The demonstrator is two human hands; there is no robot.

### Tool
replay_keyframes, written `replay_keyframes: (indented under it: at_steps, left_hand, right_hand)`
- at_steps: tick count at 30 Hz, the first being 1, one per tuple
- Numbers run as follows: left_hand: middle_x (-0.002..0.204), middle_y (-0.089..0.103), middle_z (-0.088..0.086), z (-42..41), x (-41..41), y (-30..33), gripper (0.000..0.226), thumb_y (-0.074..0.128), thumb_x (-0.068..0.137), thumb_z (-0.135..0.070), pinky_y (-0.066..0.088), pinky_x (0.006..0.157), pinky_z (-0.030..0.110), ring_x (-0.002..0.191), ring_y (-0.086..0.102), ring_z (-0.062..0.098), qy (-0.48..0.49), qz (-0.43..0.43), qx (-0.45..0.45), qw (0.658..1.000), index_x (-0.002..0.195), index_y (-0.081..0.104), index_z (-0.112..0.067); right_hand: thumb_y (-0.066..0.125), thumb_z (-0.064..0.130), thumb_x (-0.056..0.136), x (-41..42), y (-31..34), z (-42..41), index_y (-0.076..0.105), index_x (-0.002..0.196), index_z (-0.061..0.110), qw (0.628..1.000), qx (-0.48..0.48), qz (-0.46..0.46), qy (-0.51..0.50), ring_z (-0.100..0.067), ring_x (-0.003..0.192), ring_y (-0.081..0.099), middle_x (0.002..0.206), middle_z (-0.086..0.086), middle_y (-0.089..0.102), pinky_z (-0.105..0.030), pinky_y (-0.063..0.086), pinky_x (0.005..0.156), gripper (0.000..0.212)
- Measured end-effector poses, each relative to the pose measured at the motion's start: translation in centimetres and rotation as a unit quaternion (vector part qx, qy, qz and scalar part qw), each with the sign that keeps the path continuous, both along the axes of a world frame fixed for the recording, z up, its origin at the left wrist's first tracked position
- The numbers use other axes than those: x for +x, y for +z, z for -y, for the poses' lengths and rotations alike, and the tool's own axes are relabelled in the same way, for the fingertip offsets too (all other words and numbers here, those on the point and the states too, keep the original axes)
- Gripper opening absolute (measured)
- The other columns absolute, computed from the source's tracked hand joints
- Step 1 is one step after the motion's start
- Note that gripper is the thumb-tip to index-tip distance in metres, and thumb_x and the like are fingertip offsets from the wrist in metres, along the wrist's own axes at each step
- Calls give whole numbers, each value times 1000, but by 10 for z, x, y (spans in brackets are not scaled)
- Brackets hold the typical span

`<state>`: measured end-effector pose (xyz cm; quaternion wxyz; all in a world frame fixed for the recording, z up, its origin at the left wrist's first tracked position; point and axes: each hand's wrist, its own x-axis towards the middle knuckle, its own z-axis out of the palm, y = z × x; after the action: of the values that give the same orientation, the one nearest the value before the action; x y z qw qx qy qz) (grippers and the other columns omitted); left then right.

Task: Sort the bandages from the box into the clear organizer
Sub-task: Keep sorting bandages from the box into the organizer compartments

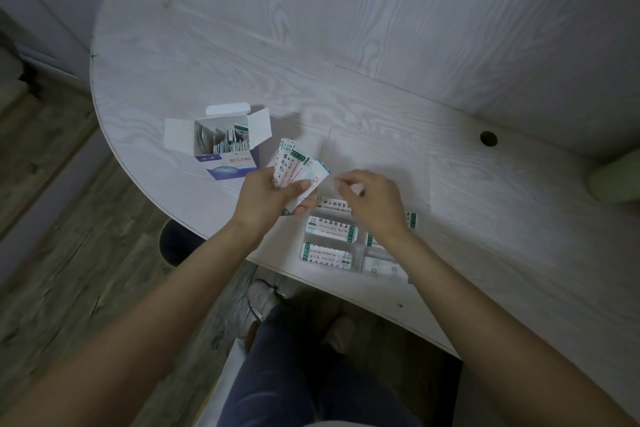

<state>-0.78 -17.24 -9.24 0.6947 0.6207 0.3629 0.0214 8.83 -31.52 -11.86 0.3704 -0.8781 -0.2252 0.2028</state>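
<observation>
Left hand (268,196), just left of the clear organizer (360,246): fingers curled round a fanned bunch of wrapped bandages (298,168), thumb pressed across their lower ends, upper ends spread up and to the right. At least 3 wrappers told apart in the bunch, white with green bands and dark print.

Right hand (372,203), directly above the organizer's far rows: fingers bent, back of the hand toward the camera, fingertips (341,180) drawn together close to the right edge of the fanned bunch. Cannot tell whether anything sits pinched between them; a pale blur at the tips, too unclear to name.

Organizer flat on the white wood-grain table (242,55), at its near edge, partly hidden by the right wrist. Sorted bandages (330,228) lying lengthwise in its compartments: 3 rows down the left column, more green-edged ends showing past the wrist on the right, a paler wrapper (382,267) in the near-right compartment.

Bandage box (225,146) up and to the left of the organizer, well apart from it, upright with flaps spread open, blue and white front, more wrapped strips standing inside.

Round hole (488,138) in the tabletop far to the organizer's upper right. Dark trousers (287,374) and pale shoe (263,295) below the organizer, under the table edge.
</observation>
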Motion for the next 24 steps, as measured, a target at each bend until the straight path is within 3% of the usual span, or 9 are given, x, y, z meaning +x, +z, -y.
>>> replay_keyframes:
  at_steps: [2, 6, 11, 17, 20, 24]
  left_hand:
    - [79, 73, 2, 4, 1, 2, 14, 66, 84, 1, 58, 59, 25, 63, 71, 15, -22, 7, -16, 1000, 89, 65, -12]
    - [78, 75, -2, 16, 2, 5, 18, 68, 81, -1, 60, 63, 28, 64, 71, 16, -89, 17, -39, 995, 94, 68, -13]
    - [83, 73, 0, 34, 9, 5, 11, 65, 86, -6, 58, 58, 23, 65, 71, 14, -117, 28, -6, 993, 95, 67, -12]
    - [93, 72, 8, 57, 12, -9, 6, 67, 87, -17, 59, 69, 36, 79, 71, 20, -103, 19, 110, 988, 92, 68, -15]
    - [89, 72, 9, 65, 10, -14, 11, 64, 90, -15, 59, 68, 28, 74, 71, 13, -43, 26, 102, 994, 99, 64, -9]
    - [85, 72, 8, 72, 6, -18, 3, 62, 90, -13, 59, 73, 33, 75, 72, 19, -45, 29, 84, 995, 91, 65, -12]
  right_hand:
    - [65, 22, 89, 0, 21, 2, 70, 105, 16, 982, 134, -124, -54, -1, 59, 57, 91, 8, 68, -13, 43, 56, 18]
    - [70, 5, 83, 1, 39, 14, 68, 103, 6, 959, 183, -208, -56, 1, 55, 60, 82, -6, 68, -9, 41, 47, 20]
    - [68, 2, 84, 1, 33, 45, 66, 81, 12, 966, 152, -205, -42, -3, 51, 57, 75, -9, 66, -16, 46, 49, 11]
    - [68, 8, 85, -7, 19, 84, 61, 72, 18, 977, 96, -179, -67, -9, 66, 61, 75, 0, 67, -20, 48, 63, 17]
    - [69, 7, 84, -12, 10, 106, 62, 72, 17, 976, 82, -176, -97, -8, 67, 62, 77, 0, 67, -16, 48, 60, 18]
    - [70, 6, 83, -18, -1, 127, 62, 71, 20, 979, 31, -164, -115, -5, 68, 61, 85, -4, 69, -10, 42, 54, 20]
